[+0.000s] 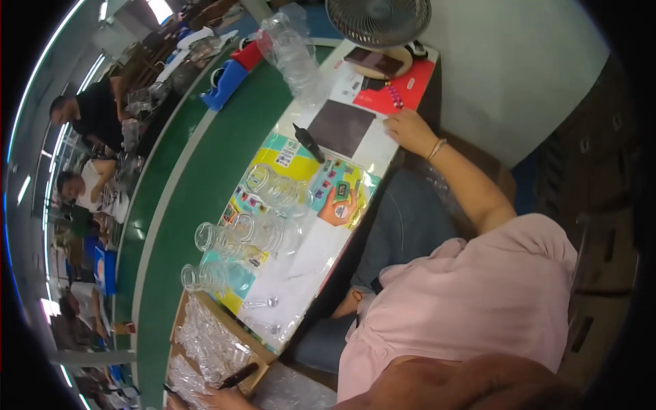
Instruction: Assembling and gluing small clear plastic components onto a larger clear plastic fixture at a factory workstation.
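My right hand (410, 132), a metal bangle at its wrist, lies on the table's right edge with fingers loosely stretched. It is nearest a strand of purple and pink beads (393, 94) and a dark rectangular mat (342, 128). By my lap a patch of skin with a brown band (356, 294) shows between jeans and shirt; I cannot tell whether it is my left hand. Several clear glass vessels (253, 229) lie or stand on the table, with a black slim tool (309, 143) above them. Small clear glass pieces (262, 303) lie nearer.
A box of clear plastic wrap (205, 331) stands at the lower left; a partly cut-off hand (222, 398) there is beside a black-handled tool (239, 376). A fan (378, 20), phone (373, 60), stacked clear cups (294, 58) and blue tape dispenser (225, 83) are farther off. Co-workers sit at left.
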Demonstrator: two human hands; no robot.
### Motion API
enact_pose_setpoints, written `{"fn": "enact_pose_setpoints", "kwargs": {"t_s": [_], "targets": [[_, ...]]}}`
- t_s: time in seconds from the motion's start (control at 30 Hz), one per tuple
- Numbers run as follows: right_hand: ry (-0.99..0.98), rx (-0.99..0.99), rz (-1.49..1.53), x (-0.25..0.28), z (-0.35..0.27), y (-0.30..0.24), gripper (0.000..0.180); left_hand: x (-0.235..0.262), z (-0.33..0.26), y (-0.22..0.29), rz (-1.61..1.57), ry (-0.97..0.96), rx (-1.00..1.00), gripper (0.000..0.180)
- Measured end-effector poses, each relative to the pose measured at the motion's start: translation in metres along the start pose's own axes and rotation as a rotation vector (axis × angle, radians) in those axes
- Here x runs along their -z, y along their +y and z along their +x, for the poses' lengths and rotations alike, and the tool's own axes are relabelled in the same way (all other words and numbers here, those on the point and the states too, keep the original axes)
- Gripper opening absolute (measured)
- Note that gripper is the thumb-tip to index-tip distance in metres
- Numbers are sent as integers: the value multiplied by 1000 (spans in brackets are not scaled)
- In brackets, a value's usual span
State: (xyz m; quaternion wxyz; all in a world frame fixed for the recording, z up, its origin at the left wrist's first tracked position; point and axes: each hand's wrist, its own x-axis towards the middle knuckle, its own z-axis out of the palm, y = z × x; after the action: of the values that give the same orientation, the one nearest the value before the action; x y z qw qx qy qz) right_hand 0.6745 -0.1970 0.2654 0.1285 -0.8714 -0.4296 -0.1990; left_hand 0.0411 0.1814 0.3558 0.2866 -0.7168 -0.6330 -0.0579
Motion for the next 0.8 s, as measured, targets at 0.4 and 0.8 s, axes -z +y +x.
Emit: {"fn": "enact_pose_setpoints", "kwargs": {"t_s": [0.4, 0.8], "targets": [[-427, 965, 1860, 198, 41, -93, 28, -61, 1, -77, -204, 321, -115, 61], [-452, 570, 1528, 110, 2, -241, 83, 145, -109, 113, -1523, 228, 143, 63]]}}
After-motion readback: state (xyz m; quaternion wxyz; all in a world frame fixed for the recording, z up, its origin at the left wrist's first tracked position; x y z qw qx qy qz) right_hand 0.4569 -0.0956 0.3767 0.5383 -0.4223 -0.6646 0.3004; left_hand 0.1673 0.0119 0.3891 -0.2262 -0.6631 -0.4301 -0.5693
